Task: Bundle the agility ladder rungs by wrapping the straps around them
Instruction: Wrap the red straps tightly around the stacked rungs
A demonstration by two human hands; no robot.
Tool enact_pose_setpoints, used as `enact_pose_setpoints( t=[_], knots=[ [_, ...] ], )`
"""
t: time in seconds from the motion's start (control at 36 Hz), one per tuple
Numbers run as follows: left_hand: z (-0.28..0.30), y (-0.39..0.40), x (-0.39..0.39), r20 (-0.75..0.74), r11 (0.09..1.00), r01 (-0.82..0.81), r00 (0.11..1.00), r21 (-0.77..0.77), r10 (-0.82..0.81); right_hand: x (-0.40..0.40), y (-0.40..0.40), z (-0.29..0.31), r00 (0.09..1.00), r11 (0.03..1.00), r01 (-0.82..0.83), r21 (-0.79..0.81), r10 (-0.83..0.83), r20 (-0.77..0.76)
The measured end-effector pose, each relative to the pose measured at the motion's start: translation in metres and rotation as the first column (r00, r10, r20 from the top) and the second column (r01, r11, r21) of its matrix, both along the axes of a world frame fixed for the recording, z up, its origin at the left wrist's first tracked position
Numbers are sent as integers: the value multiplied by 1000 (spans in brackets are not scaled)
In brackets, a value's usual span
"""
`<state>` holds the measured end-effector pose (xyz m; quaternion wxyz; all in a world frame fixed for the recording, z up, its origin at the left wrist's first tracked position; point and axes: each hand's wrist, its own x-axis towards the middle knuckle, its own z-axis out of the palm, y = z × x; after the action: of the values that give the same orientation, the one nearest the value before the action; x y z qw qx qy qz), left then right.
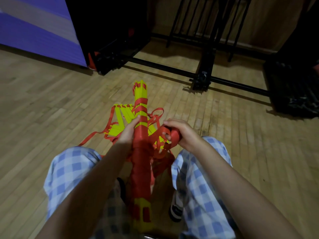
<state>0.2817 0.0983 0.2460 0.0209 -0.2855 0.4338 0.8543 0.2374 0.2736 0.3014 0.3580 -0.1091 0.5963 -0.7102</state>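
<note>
the bundle of yellow rungs (140, 135) stands lengthwise between the person's knees, far end pointing away over the wooden floor (51, 100). its middle is already covered in red strap; spaced turns show toward the far end, with yellow bare between them. the left hand (128, 133) grips the bundle from its left side, fingers curled round it just below the spaced turns. the right hand (179, 133) is clamped on a gathered wad of red strap (174, 136), held just right of the bundle. more rungs (123, 118) lie fanned on the floor behind, with loose strap loops (156, 114) trailing around them.

judgement: wrapping is under way, not finished. to do the step well, the left hand should hold the stack square so the rungs do not splay, while the right feeds strap under steady tension, each turn lying flat beside the last. the slack should be cleared first; the tangled loops near the right hand look likely to snag or twist.
</note>
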Motion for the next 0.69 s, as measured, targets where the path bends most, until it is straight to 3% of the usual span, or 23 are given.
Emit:
enact_pose_setpoints(
  t=[0.14,0.19,0.33,0.56,0.69],
  knots=[
    [4,10,-1,-27,997,25,999,72,-23,0,2,2,997,997,38,-67,-34,68],
    [2,14,-1,18,999,39,999,-8,-39,0,2,2,993,995,60,-82,-51,106],
    [-3,10,-6,139,972,-72,985,-222,104,4,0,1,993,1000,-6,-19,8,122],
    [0,9,-1,65,996,0,998,-85,6,1,0,1,983,999,30,-19,-26,181],
    [5,6,7,0,994,44,999,-101,-44,4,-2,2,985,998,-66,14,63,159]
  ],
)
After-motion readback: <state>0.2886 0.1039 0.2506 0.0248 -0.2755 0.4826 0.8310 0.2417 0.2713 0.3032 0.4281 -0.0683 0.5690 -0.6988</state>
